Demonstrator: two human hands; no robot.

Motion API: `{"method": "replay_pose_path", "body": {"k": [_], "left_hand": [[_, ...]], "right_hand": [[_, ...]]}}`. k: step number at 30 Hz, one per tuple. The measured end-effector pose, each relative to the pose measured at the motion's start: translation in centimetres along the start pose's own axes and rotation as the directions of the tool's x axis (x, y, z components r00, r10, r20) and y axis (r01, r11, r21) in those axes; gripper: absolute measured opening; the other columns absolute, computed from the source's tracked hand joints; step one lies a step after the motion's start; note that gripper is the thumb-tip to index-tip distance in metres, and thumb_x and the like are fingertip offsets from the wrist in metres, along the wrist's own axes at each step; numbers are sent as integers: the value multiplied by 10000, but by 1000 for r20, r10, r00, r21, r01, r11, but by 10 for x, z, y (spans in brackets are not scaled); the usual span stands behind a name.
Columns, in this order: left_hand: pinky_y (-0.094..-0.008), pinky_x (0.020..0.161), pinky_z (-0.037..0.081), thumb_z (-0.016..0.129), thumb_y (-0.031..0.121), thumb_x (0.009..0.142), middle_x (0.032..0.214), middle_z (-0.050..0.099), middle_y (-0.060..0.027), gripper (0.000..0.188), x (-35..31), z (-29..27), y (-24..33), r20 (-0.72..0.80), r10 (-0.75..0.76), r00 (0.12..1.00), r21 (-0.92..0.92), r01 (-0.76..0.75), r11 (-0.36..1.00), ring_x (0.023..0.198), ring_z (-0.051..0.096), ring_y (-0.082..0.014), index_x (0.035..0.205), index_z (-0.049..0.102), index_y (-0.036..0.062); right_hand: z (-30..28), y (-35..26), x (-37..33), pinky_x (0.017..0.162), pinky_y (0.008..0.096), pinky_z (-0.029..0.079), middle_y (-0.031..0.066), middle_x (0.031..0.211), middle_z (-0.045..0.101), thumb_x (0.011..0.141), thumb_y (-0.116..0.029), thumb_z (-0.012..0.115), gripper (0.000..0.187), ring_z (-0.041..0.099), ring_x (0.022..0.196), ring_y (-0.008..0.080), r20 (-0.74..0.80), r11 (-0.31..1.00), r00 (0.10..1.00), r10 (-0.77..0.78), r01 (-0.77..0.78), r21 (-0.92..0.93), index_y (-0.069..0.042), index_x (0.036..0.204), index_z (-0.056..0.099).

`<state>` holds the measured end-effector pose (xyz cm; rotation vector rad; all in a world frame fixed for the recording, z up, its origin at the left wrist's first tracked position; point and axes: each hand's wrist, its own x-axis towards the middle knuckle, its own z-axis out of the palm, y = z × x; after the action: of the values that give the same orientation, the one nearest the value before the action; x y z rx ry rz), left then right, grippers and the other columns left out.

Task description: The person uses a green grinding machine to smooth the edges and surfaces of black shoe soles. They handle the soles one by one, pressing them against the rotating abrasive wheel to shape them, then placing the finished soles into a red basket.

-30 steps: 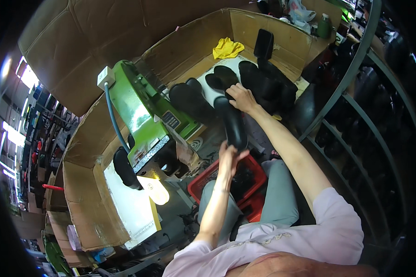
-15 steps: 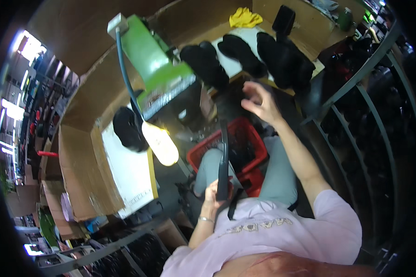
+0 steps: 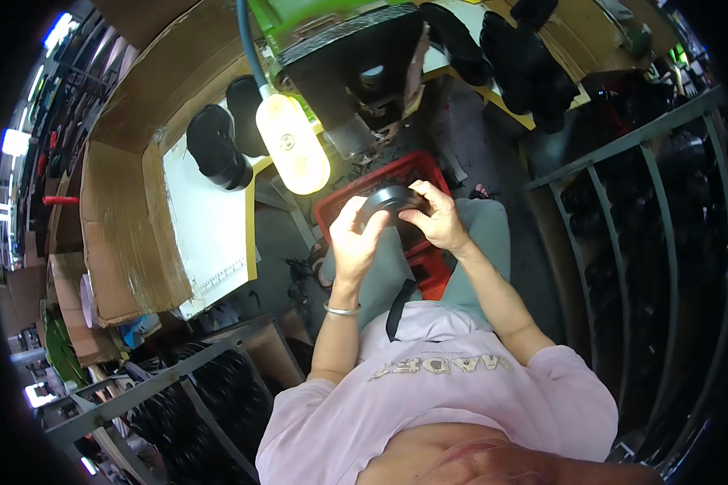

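A black, curved piece that looks like a shoe sole (image 3: 390, 197) is held level over my lap. My left hand (image 3: 354, 242) grips its left end, thumb on the near side. At the other end, my right hand (image 3: 437, 217) pinches it between thumb and fingers. Beneath both hands is a red plastic crate (image 3: 430, 279) between my knees, with dark pieces inside. Just beyond stands a green machine (image 3: 287, 18) with a dark metal front, and a lit lamp (image 3: 291, 145) hangs beside it.
Black sole-shaped pieces (image 3: 217, 149) lie on the white left board (image 3: 202, 234), and more stacks (image 3: 526, 69) stand on the far right board. Cardboard walls (image 3: 121, 234) edge the left side. Metal racks (image 3: 615, 234) with black pieces flank me on both sides.
My right hand has come down from near the far right stacks and taken hold of the sole too. My left hand has lifted it forward from my waist and turned it. The view has shifted.
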<state>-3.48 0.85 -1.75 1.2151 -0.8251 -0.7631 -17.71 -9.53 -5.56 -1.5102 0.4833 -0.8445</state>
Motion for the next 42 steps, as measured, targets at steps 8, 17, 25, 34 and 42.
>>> {"method": "replay_pose_path", "body": {"k": [8,17,25,34,42], "left_hand": [[-238,605,472,833,91,738,728,638,-12,205,20,18,2,-169,119,978,107,-102,989,647,560,-74,811,668,-7],[-196,554,433,847,52,725,690,634,10,197,49,20,-7,-272,253,928,411,-125,903,606,529,-37,796,671,0],[-182,564,414,780,-30,771,705,640,-13,120,33,4,-13,-259,221,940,209,-169,963,613,526,-33,810,668,-13],[-188,618,432,797,-5,768,765,623,-3,157,13,-1,-5,-377,171,910,126,-132,983,667,538,-52,822,650,-10],[-236,647,481,843,-45,666,781,644,-27,231,4,17,14,-189,333,924,105,-319,942,691,575,-95,806,661,-18]], "right_hand": [[11,65,-3,871,308,518,59,1134,638,757,-26,783,505,604,1026,157,112,933,943,312,-327,151,-34,1217,575],[43,100,-27,876,315,511,42,1099,593,717,84,745,549,591,1011,157,170,670,860,482,-486,561,-38,1214,544],[-8,94,-54,894,306,512,46,1121,581,688,120,754,559,590,1038,167,77,740,870,487,-458,494,-20,1187,547],[-36,91,-41,1029,321,419,90,1314,490,751,79,749,662,473,1243,201,46,779,898,438,-404,480,16,1337,448],[-6,104,-37,972,347,483,59,1276,550,818,61,660,542,550,1166,191,166,748,896,412,-437,499,-46,1320,484]]}}
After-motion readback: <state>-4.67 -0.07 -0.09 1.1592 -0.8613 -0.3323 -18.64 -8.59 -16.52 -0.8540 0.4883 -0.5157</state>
